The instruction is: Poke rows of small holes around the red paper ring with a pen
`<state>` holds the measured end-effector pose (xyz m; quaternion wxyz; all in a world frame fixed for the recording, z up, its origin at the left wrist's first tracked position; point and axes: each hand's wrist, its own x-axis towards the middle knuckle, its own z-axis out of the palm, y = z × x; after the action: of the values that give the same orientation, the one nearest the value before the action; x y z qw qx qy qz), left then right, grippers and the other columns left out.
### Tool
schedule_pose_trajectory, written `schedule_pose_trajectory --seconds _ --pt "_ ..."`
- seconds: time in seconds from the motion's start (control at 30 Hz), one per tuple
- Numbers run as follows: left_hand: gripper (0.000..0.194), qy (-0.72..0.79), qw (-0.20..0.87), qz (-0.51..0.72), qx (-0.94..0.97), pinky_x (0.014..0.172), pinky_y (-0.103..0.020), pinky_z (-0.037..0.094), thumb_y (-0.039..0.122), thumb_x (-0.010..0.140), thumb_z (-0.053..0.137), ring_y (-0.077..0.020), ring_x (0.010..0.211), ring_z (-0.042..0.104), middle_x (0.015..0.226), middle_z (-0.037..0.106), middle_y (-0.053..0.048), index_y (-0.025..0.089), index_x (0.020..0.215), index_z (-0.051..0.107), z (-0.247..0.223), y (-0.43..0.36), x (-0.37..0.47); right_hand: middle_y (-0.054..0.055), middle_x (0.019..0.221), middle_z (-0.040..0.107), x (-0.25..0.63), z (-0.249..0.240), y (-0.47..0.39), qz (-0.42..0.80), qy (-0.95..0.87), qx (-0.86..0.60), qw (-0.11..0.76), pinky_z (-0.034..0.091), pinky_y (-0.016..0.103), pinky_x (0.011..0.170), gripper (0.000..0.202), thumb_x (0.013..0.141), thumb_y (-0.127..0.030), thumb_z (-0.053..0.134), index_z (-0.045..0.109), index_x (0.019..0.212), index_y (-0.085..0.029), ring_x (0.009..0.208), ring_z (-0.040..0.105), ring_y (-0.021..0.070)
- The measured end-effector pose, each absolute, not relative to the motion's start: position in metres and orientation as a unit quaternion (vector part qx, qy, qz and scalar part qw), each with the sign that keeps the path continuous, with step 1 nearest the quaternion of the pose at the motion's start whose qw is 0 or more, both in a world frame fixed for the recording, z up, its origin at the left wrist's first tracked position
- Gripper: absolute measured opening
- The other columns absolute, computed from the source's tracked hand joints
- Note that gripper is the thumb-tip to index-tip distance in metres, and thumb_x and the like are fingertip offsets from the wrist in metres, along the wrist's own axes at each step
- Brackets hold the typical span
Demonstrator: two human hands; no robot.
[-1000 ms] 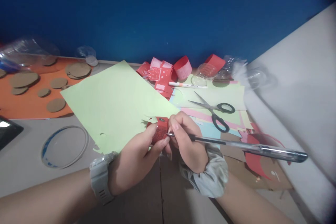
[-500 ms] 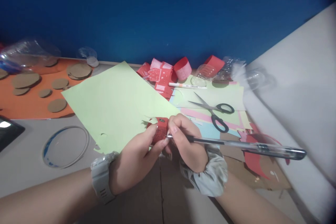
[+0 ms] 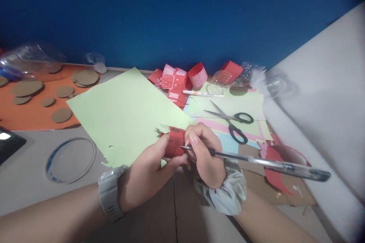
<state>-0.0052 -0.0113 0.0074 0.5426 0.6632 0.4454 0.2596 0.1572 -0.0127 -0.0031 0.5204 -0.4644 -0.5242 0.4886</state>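
Between the fingers of my left hand [image 3: 151, 169] is a small red paper piece [image 3: 174, 144] covered in dark pen marks, with a green patch on its upper edge. My right hand [image 3: 207, 152] is closed round a clear-barrelled pen [image 3: 256, 161], whose tip rests at or just above the red paper's right side. The pen's long barrel points out to the right. My left thumb lies along the paper's lower edge; the other left fingers are mostly hidden behind it. A light green sheet [image 3: 122, 110] lies just beyond both hands.
Black-handled scissors [image 3: 230, 119] lie open on coloured paper sheets at the right. Red paper shapes [image 3: 178, 83] and a white marker [image 3: 199, 93] sit behind. At left are a tape ring [image 3: 70, 159] and cardboard discs [image 3: 62, 115] on orange paper [image 3: 34, 119]. A blue wall stands behind.
The pen tip has moved up a little on the red paper and its back end has dipped. My right hand has shifted slightly right, baring more of the paper's face.
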Motion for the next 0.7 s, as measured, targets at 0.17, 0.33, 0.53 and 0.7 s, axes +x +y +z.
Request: schedule_pose_trajectory --seconds 0.17,0.33,0.53,0.7 --pt "0.012 0.434 0.546 0.279 0.660 0.078 -0.030 0.049 0.030 0.096 0.059 -0.0207 0.085 0.067 0.094 0.073 -0.006 0.018 0.098 0.058 0.0088 -0.0101 -0.0056 -0.002 0.068 0.051 0.1558 -0.0056 -0.0183 0.415 -0.548 -0.454 0.567 0.037 0.030 0.052 0.030 0.103 -0.037 0.051 0.051 0.075 -0.024 0.055 0.046 0.0146" --pt "0.018 0.443 0.551 0.274 0.651 0.069 -0.027 0.045 0.035 0.097 0.059 -0.0163 0.072 0.058 0.080 0.066 -0.001 0.019 0.088 0.057 0.0094 -0.0090 -0.0062 -0.001 0.068 0.051 0.1552 -0.0060 -0.0200 0.413 -0.563 -0.453 0.555 0.034 0.029 0.050 0.029 0.102 -0.035 0.052 0.052 0.075 -0.023 0.054 0.043 0.0135" --pt "0.015 0.446 0.530 0.253 0.675 0.079 -0.032 0.047 0.032 0.098 0.052 -0.0203 0.082 0.062 0.089 0.069 -0.005 0.018 0.092 0.055 0.0066 -0.0084 -0.0050 -0.007 0.057 0.045 0.1524 -0.0071 -0.0171 0.521 -0.478 -0.473 0.525 0.031 0.024 0.040 0.029 0.102 -0.042 0.054 0.053 0.079 -0.024 0.040 0.039 0.0093" --pt "0.018 0.447 0.532 0.238 0.678 0.083 -0.035 0.048 0.033 0.099 0.049 -0.0226 0.083 0.065 0.089 0.070 -0.007 0.019 0.090 0.056 0.0046 -0.0088 -0.0040 -0.009 0.047 0.042 0.1488 -0.0060 -0.0162 0.549 -0.451 -0.474 0.520 0.028 0.020 0.035 0.031 0.102 -0.047 0.054 0.052 0.080 -0.024 0.036 0.041 0.0087"
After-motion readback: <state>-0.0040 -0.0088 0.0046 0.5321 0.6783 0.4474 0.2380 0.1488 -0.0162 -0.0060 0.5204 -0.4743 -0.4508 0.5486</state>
